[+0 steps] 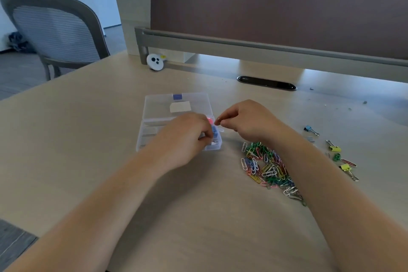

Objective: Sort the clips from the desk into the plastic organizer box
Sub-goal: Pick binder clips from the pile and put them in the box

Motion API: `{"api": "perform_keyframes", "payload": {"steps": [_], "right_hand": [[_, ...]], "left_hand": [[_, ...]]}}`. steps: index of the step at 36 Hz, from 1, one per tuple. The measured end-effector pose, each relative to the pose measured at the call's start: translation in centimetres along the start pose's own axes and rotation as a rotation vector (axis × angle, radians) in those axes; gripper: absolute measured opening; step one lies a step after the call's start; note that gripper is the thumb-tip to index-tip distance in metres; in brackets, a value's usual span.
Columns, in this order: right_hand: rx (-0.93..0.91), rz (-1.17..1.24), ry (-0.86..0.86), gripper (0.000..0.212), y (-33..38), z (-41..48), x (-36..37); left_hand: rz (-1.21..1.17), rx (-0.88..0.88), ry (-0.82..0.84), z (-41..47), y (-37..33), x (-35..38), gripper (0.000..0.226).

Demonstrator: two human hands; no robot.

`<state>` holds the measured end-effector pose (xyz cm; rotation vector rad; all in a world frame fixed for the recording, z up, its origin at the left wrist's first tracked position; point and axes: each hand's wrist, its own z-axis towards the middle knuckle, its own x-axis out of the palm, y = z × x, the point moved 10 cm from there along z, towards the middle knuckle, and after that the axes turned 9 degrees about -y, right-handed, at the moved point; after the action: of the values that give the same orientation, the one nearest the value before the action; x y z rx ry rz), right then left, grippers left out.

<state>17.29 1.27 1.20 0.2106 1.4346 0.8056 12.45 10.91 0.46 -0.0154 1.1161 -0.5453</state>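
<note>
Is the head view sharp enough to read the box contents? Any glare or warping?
Head view: soft daylight, no harsh glare; the left hand is blurred and covers much of the clear plastic organizer box, so contents are unclear; the pile of coloured wire paper clips looks sharper; wide-angle lens bows the brown desk partition.

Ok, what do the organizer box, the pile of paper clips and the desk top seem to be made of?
Organizer box: clear, slightly frosted plastic; the surface beneath shows through its lid.
Paper clips: likely wire with a glossy coloured coating; thin bent loops in many colours.
Desk top: pale wood-look surface, matte, probably laminate; only faint grain shows.
</note>
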Motion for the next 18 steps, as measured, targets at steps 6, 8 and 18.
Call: {"api": "perform_keyframes", "payload": {"steps": [6,8,18], "right_hand": [[-0.033,-0.058,0.033,0.023,0.5,-0.3,0.8],[-0.034,-0.067,0.010,0.020,0.5,-0.2,0.8],[-0.027,-0.004,-0.015,0.006,0.6,0.2,1.3]], "left_hand": [[-0.020,-0.023,-0.036,-0.2,0.6,-0.1,0.012],[-0.037,-0.017,-0.039,-0.2,0.6,-0.1,0.013],[-0.194,-0.189,-0.172,-0.3,2.4,-1.6,0.008]]}}
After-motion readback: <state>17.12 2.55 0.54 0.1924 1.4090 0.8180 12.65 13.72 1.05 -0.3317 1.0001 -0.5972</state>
